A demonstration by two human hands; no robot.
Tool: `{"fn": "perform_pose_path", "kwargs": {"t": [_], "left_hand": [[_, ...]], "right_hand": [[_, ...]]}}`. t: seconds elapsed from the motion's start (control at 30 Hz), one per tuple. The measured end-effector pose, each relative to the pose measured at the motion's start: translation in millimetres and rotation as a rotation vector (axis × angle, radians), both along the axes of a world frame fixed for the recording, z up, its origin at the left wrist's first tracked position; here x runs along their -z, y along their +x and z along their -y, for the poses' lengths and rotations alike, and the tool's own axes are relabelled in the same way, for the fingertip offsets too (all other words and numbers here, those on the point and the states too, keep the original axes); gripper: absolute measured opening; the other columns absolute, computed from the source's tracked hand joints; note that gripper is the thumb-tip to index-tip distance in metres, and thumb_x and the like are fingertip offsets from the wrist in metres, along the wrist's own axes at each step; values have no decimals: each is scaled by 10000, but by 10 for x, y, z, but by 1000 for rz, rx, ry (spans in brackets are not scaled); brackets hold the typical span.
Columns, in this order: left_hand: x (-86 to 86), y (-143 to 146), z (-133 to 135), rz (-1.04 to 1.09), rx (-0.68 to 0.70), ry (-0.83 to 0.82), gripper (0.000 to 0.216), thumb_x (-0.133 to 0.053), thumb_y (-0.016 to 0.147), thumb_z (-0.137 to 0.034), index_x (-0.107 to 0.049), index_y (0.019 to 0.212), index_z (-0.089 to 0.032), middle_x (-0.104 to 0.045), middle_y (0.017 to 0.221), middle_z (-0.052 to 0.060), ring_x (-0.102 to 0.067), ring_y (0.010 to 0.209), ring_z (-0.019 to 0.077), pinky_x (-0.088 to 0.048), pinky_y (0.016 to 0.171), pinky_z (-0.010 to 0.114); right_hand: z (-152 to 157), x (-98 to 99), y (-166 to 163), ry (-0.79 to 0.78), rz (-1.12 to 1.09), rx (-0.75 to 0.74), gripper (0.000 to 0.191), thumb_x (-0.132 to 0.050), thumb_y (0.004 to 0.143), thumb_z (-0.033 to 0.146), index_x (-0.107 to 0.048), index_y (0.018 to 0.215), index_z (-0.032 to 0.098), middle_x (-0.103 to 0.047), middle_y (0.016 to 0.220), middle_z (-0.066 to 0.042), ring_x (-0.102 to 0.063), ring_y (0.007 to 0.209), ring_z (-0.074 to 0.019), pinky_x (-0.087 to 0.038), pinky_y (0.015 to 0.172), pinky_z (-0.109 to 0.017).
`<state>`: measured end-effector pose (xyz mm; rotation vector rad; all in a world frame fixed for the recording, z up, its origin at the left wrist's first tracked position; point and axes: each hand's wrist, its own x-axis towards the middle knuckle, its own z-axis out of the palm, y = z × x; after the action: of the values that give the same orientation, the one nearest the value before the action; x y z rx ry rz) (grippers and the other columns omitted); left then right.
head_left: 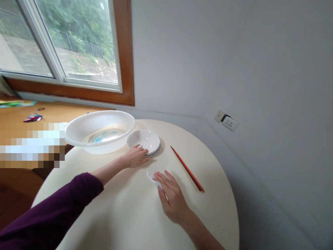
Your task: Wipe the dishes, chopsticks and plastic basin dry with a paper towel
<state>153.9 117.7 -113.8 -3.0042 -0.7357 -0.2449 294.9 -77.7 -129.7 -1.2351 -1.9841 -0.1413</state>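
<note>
My left hand reaches across the round cream table and touches the near rim of a small stack of white plates, fingers curled over the edge. My right hand lies flat on the table with fingers stretched out, pressing on a small white tissue that sticks out under the fingertips. A pair of red and dark chopsticks lies on the table just right of my right hand.
A large translucent white basin with a little water stands left of the plates at the table's far edge. Behind it is a wooden desk under a window, with small items. A wall socket is on the grey wall.
</note>
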Motion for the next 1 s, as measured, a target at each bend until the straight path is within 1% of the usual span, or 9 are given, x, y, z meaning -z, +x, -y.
{"fn": "perform_pose_path", "kwargs": {"t": [0.1,0.23,0.47,0.57,0.67,0.73,0.83,0.9,1.0], "left_hand": [[32,4,-16,-55,-6,55,303,-351,903,-290,-603,959,-130,-694,880,134,-650,840,225,-373,912,395],[75,-33,-53,-13,22,23,247,-380,883,-208,-619,932,-166,-696,866,102,-644,867,207,-367,930,392],[81,-104,-43,58,56,25,252,-401,869,-185,-608,1012,-176,-677,1024,91,-600,1014,209,-206,1059,497],[118,-154,-34,147,35,91,334,-454,854,-239,-535,1173,-183,-587,1209,131,-496,1175,251,-187,1064,533],[200,-264,18,303,3,143,398,-500,833,-291,-500,1214,-178,-498,1297,162,-417,1247,284,-226,1060,526],[286,-361,87,460,-43,148,384,-497,836,-299,-497,1201,-179,-482,1293,163,-415,1246,284,-261,1053,510],[457,-480,192,708,-200,59,490,-524,825,-337,-400,1276,-189,-431,1319,171,-397,1259,288,-332,1019,491],[569,-508,220,813,-324,-73,689,-584,781,-370,-267,1359,-168,-380,1359,204,-359,1285,312,-341,1010,491],[654,-455,180,865,-514,-403,961,-662,704,-406,-75,1418,-144,-367,1371,253,-391,1261,351,-354,983,510]], "right_hand": [[-31,57,12,-26,-31,47,374,-366,864,93,-521,1197,167,-647,1134,-90,-568,1109,-178,-418,996,-440],[-85,153,41,-23,4,119,384,-343,894,115,-494,1244,164,-583,1236,-102,-474,1218,-187,-364,1030,-450],[-85,302,-13,-450,240,119,393,-438,905,285,-480,1279,170,-461,1364,-113,-381,1288,-220,-273,1076,-452],[-72,295,-35,-459,246,109,433,-449,903,349,-446,1308,195,-442,1382,-99,-353,1303,-200,-234,1093,-427],[-105,284,-9,-389,172,129,355,-429,913,309,-504,1246,211,-559,1271,-70,-466,1205,-163,-247,1084,-396],[-154,293,61,-326,116,204,295,-410,913,243,-567,1159,202,-632,1158,-55,-542,1094,-150,-281,1061,-377],[-235,324,266,-246,96,425,283,-400,888,175,-626,1057,180,-654,1092,-65,-562,1038,-174,-331,1015,-365],[-271,350,447,-243,118,610,295,-434,856,157,-623,1083,155,-619,1152,-95,-528,1096,-207,-348,997,-362],[-283,394,698,-323,146,866,424,-501,819,165,-525,1238,108,-505,1297,-148,-454,1196,-252,-339,1001,-374]]}}
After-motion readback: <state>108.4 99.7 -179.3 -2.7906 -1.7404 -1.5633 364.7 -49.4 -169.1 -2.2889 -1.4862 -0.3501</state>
